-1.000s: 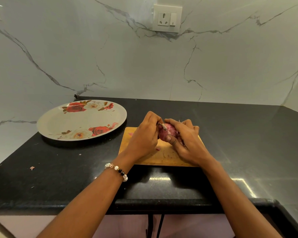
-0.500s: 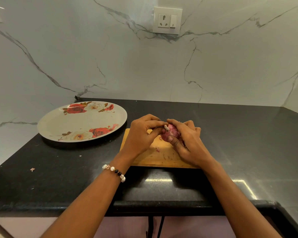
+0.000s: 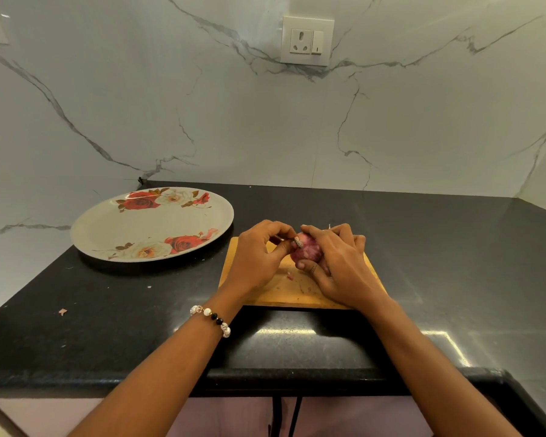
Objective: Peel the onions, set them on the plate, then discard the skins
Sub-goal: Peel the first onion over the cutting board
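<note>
Both my hands worked one red onion (image 3: 306,252) over the cutting board (image 3: 284,288): right hand (image 3: 338,266) cupped it, left hand (image 3: 259,257) pinched its skin tip.

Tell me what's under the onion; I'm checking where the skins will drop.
Under the onion lies the wooden cutting board, with tiny skin bits on it. The hands cover part of the board, so anything beneath them stays unseen.

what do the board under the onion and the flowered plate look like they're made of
Cutting board: looks like wood or bamboo, matte yellow-brown, with faint scuff marks. Plate: glossy cream with printed red roses, thin rim; likely melamine or glazed ceramic, which one cannot be told.
</note>
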`<state>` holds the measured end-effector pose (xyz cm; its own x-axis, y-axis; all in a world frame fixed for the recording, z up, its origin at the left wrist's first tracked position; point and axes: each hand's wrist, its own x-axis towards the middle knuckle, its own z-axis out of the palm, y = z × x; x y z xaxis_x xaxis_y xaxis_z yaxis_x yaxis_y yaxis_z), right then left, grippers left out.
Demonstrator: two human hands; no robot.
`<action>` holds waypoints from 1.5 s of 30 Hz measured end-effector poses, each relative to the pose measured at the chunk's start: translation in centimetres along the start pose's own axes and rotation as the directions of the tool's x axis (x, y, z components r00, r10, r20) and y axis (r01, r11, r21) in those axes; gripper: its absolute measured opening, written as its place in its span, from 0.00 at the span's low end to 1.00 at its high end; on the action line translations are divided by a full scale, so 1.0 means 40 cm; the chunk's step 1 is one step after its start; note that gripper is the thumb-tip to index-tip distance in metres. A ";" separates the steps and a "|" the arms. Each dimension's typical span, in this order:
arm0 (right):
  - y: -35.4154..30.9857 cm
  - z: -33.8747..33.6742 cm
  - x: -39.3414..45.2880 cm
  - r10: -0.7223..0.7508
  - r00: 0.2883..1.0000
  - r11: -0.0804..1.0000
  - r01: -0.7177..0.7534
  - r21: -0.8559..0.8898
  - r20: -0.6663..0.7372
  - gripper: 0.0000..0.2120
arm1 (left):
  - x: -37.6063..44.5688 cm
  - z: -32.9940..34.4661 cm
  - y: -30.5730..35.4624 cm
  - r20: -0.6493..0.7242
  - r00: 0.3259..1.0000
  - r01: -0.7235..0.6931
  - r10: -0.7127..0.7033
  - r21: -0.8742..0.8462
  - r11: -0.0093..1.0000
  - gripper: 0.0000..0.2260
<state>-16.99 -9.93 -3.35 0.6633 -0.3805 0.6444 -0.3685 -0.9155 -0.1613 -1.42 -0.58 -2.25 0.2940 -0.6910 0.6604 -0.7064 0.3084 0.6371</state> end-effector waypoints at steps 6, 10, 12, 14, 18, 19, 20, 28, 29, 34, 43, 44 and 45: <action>0.004 0.012 0.017 0.033 0.999 0.997 -0.033 -0.064 0.013 0.32 | 0.023 0.005 -0.026 -0.028 0.999 -0.016 0.017 0.026 1.000 0.06; 0.025 0.020 0.039 0.034 0.999 0.995 -0.033 -0.098 0.015 0.31 | 0.054 0.016 -0.045 -0.028 0.999 -0.035 0.035 0.020 0.999 0.06; 0.040 0.028 0.056 0.043 0.999 0.994 -0.039 -0.100 0.031 0.32 | 0.071 0.020 -0.056 -0.022 0.999 -0.043 0.044 0.026 0.999 0.06; 0.054 0.039 0.075 0.043 0.998 0.994 -0.039 -0.105 0.039 0.32 | 0.090 0.025 -0.069 -0.010 0.999 -0.048 0.049 0.031 0.998 0.07; 0.082 0.059 0.107 0.033 0.999 0.993 -0.029 -0.114 0.031 0.32 | 0.128 0.035 -0.098 -0.006 0.999 -0.042 0.042 0.031 0.999 0.08; 0.090 0.063 0.114 0.030 0.999 0.993 -0.026 -0.114 0.031 0.32 | 0.135 0.037 -0.105 -0.010 0.999 -0.043 0.043 0.025 0.999 0.09; 0.097 0.067 0.120 0.028 0.999 0.993 -0.024 -0.116 0.033 0.32 | 0.142 0.039 -0.110 -0.014 0.999 -0.045 0.045 0.017 0.999 0.09; 0.141 0.091 0.168 0.018 0.996 0.993 -0.006 -0.121 0.092 0.31 | 0.184 0.048 -0.149 -0.014 1.000 -0.023 0.023 -0.001 1.000 0.08; 0.145 0.091 0.177 0.020 0.993 0.994 -0.007 -0.111 0.114 0.30 | 0.189 0.048 -0.154 -0.012 1.000 -0.017 0.017 -0.003 1.000 0.08; 0.161 0.086 0.225 -0.009 0.981 0.995 0.027 -0.093 0.194 0.33 | 0.203 0.051 -0.167 -0.031 0.999 0.041 -0.043 -0.064 0.997 0.06; 0.165 0.092 0.274 -0.054 0.981 0.998 0.050 0.027 0.185 0.35 | 0.219 0.047 -0.174 -0.081 0.974 0.188 -0.213 -0.244 0.951 0.04; 0.165 0.092 0.274 -0.060 0.980 0.998 0.057 0.020 0.187 0.35 | 0.218 0.048 -0.173 -0.064 0.970 0.211 -0.235 -0.264 0.941 0.04; 0.166 0.092 0.274 -0.065 0.980 0.998 0.064 0.011 0.187 0.35 | 0.216 0.049 -0.170 -0.039 0.965 0.236 -0.259 -0.298 0.925 0.04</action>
<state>-9.78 -20.65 -0.11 0.7961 -0.3379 0.5021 -0.3179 -0.9394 -0.1283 4.67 -9.94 -1.66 0.4922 -0.7210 0.4877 -0.3918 0.3168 0.8638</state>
